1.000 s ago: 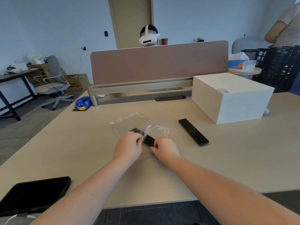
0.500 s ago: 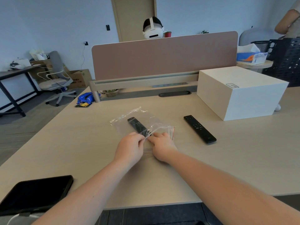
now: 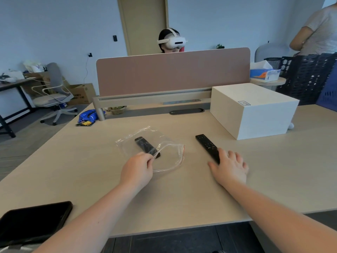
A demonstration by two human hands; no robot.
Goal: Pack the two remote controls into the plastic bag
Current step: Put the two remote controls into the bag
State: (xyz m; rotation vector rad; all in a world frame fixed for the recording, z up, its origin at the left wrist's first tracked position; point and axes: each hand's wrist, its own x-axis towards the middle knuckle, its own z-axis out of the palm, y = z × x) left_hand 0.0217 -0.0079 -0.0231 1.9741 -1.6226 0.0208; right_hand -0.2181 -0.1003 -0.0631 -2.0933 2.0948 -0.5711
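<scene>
Head view: right hand [image 3: 230, 168] hides second remote [image 3: 207, 146] near end.

**Desk layout, near to far**

On the desk [image 3: 182, 201], mid-centre: plastic bag [image 3: 164, 143], lying flat, mouth toward the right. Inside it: first remote [image 3: 145, 146], angled. At the bag's near-left edge: left hand [image 3: 137, 169], pinching the plastic. Right of the bag, apart from it: second remote [image 3: 207, 147], near end under the fingers of the right hand [image 3: 230, 168]. Behind and right of that remote: box [image 3: 255, 110]. Across the back: divider panel [image 3: 173, 72]. Far left edge, by the divider post: snack packet [image 3: 88, 116]. Near-left corner: tablet [image 3: 32, 221].
</scene>
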